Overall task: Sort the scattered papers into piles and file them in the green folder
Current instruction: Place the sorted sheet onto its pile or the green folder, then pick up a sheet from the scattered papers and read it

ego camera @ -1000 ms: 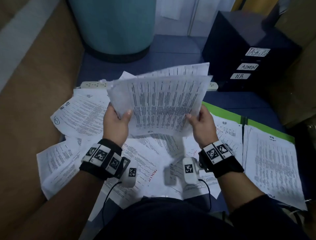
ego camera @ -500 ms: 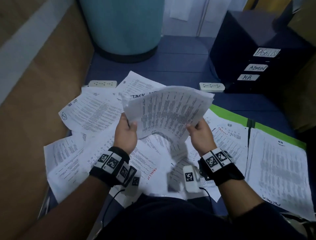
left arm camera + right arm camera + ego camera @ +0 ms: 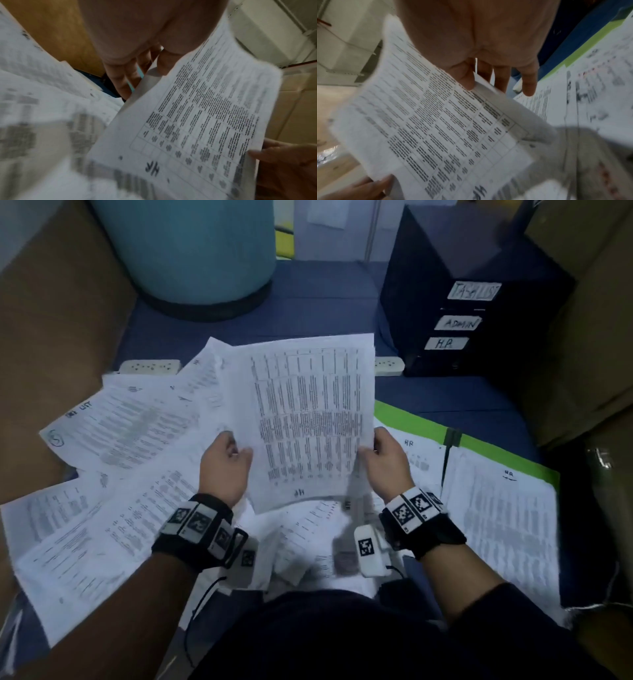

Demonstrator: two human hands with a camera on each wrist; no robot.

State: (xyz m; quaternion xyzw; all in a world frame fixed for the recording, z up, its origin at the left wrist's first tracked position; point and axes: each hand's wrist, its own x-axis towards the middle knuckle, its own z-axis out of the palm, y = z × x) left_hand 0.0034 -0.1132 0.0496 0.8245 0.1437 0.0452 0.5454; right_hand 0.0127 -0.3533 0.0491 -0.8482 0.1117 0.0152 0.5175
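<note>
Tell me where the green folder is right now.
In the head view, the green folder lies open on the blue floor to the person's right, beside the right hand, covered with HR sheets and below the dark labelled drawers.

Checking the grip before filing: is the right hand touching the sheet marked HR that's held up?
Touching. In the right wrist view the right hand pinches the held sheet at its edge, thumb on the printed face.

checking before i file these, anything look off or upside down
The held sheet is upside down: its handwritten HR mark sits inverted at the near edge, between left hand and right hand.
</note>
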